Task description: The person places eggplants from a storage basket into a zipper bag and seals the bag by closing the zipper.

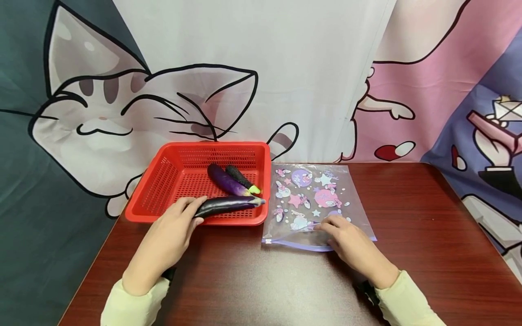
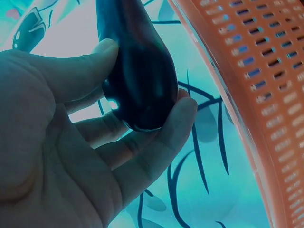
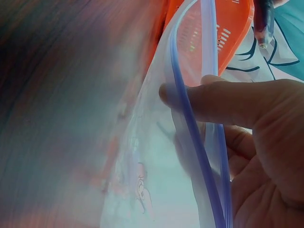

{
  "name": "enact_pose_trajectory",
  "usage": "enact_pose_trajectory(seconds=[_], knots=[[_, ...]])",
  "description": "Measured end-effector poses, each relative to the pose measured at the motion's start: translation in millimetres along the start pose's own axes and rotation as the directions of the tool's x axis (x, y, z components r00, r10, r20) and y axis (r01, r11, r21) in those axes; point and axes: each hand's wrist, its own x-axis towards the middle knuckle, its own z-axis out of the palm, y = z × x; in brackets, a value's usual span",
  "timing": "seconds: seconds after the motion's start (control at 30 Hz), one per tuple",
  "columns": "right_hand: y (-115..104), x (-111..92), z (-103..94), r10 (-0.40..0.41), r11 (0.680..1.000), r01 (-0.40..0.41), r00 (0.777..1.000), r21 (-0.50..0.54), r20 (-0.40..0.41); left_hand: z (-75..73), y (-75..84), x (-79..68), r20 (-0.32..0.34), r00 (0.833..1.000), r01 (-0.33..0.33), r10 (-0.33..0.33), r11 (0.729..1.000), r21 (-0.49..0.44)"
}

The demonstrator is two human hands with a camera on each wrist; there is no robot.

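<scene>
My left hand (image 1: 169, 235) grips a long, glossy dark purple eggplant (image 1: 224, 205) by its rounded end, thumb on one side and fingers curled round the other, as the left wrist view shows. Its stem end points right, over the front of the red basket (image 1: 136, 209). A clear zip bag (image 1: 350, 190) with cartoon prints and a purple closure lies flat to the right. At its front edge my right hand (image 1: 350, 244) holds the mouth. In the right wrist view the two purple zip strips (image 3: 194, 126) stand apart, with the thumb (image 3: 228, 102) between them.
Two more eggplants (image 1: 224, 179) lie in the basket, one purple and one darker with a green stem end. Basket and bag sit side by side on the brown wooden table (image 1: 428, 253). Behind it hangs a cartoon-printed cloth (image 1: 318, 90).
</scene>
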Motion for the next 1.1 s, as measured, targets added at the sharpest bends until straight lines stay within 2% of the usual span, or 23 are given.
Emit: enact_pose_trajectory(seconds=[0.53, 1.1], knots=[[0, 2, -0.7, -0.021, 0.999, 0.022, 1.000, 0.032, -0.016, 10.7, 22.2, -1.2, 0.005, 0.998, -0.064, 0.064, 0.997, -0.045], [-1, 3, -1.5, -0.016, 1.000, 0.016, 1.000, 0.020, -0.021, 34.3, 47.2, -3.6, 0.040, 0.991, -0.128, 0.130, 0.990, -0.062]])
